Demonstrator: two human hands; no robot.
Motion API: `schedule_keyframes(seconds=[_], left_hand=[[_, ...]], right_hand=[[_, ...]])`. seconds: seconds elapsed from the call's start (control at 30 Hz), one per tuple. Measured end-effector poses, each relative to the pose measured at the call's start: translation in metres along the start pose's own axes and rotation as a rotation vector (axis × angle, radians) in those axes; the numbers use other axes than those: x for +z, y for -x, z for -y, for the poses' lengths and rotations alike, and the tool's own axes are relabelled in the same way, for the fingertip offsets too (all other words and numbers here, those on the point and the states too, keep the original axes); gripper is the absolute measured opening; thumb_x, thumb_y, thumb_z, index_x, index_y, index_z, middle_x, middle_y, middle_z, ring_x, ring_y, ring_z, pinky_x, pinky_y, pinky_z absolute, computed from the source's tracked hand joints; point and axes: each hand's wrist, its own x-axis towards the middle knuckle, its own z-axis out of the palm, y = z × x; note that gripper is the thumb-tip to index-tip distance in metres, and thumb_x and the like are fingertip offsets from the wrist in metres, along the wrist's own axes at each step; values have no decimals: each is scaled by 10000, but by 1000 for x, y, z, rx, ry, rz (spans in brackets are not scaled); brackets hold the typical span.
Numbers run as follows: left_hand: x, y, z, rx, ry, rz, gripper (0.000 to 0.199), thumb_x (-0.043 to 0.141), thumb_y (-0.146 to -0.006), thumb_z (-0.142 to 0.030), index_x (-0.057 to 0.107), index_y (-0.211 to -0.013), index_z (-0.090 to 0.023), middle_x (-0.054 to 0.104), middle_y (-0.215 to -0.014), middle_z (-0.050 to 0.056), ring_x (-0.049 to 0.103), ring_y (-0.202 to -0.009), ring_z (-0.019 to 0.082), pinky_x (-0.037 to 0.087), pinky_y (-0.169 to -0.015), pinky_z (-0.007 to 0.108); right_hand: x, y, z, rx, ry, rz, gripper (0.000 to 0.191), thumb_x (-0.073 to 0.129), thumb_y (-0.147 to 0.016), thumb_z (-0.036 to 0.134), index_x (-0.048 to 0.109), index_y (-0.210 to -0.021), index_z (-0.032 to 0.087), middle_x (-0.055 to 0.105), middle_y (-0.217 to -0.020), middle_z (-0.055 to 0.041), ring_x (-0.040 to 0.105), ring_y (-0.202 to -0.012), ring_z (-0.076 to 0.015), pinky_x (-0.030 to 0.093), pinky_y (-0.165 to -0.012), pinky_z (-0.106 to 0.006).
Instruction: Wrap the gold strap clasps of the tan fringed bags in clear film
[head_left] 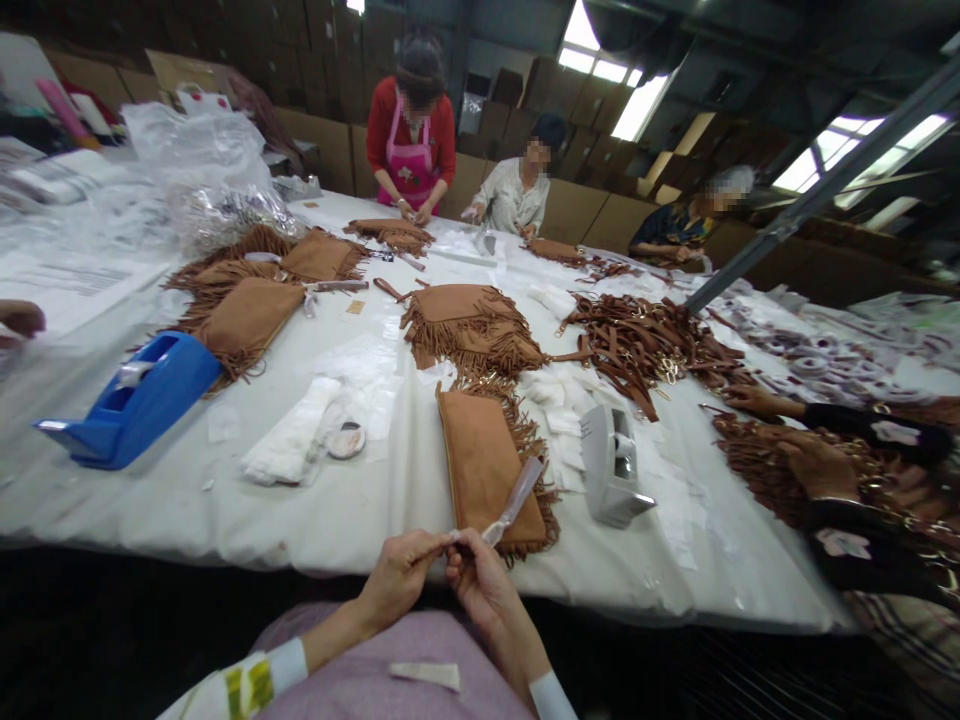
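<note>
Across pouch [484,445]: wrapped strip [517,500], near end hidden by fingertips [435,544].

At the near edge of the fringed pouch [484,455], the left hand [405,572] and right hand [484,580] hide most of the white piece [454,537] pinched between them. Far left of the pouch, the view's edge cuts off a co-worker's hand [22,318]; print on a sheet [82,288] is illegible. Right of the pouch, a plaid garment [900,632] runs out of view.
</note>
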Motion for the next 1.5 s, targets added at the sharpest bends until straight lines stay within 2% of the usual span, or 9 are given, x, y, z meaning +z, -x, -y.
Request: schedule_keyframes(seconds=[0.27,0.37,0.5,0.63,0.77,1.03,1.2,1.33,1.5], left_hand=[[0,-2,-9,-55,60,5,305,447,-863,-330,697,-1012,-240,699,-903,49,610,-852,177,453,-797,276],[-1,-4,-16,-284,404,-29,280,545,-799,-399,653,-955,-192,668,-767,30,527,-568,109,435,-569,228],[-7,-10,-24,-574,817,124,372,651,-717,-440,552,-946,-165,573,-681,-29,198,-366,7,165,-373,171],[-12,-17,-30,-460,537,269,496,560,-739,-616,567,-792,-123,585,-652,7,424,-466,57,306,-441,189],[-11,-21,-31,-463,252,247,559,514,-700,-701,520,-783,-148,507,-539,-49,407,-419,74,294,-405,199],[5,-28,-39,-609,420,219,468,550,-672,-636,462,-668,-177,405,-470,-86,207,-328,28,96,-339,210],[14,-25,-28,-606,331,165,500,531,-652,-676,420,-595,-192,307,-391,-99,195,-314,36,90,-335,216],[10,-17,-17,-611,385,238,553,523,-644,-737,406,-630,-197,273,-388,-119,167,-316,30,73,-346,205],[6,-10,-8,-645,405,320,581,518,-627,-775,416,-698,-207,328,-399,-118,190,-315,40,93,-337,193]], right_hand=[[0,7,2,-129,207,33,282,818,-587,285,587,-661,141,590,-561,24,524,-475,-84,406,-443,-168],[1,11,6,-161,274,120,301,834,-592,308,615,-693,128,620,-614,-5,564,-552,-103,426,-488,-172],[0,15,18,-146,419,237,313,803,-642,367,633,-682,107,613,-591,-27,522,-502,-88,400,-457,-171],[-3,14,22,-176,493,188,343,813,-616,364,560,-573,137,528,-484,31,435,-410,-61,346,-402,-167],[-6,10,21,-192,534,159,321,813,-602,350,568,-603,142,525,-488,40,436,-416,-66,344,-395,-166],[-22,8,31,-70,377,130,333,795,-610,398,609,-673,130,603,-560,-7,467,-427,-68,345,-383,-153],[-75,21,63,-138,295,-109,403,756,-644,471,649,-732,92,617,-574,-50,434,-390,-45,269,-338,-127],[-134,36,113,-595,350,-558,407,733,-613,502,645,-714,118,551,-495,10,368,-358,-53,237,-332,-165],[-173,38,194,-1021,716,-952,471,594,-681,529,693,-886,116,696,-798,-105,592,-674,-205,445,-603,-291]])
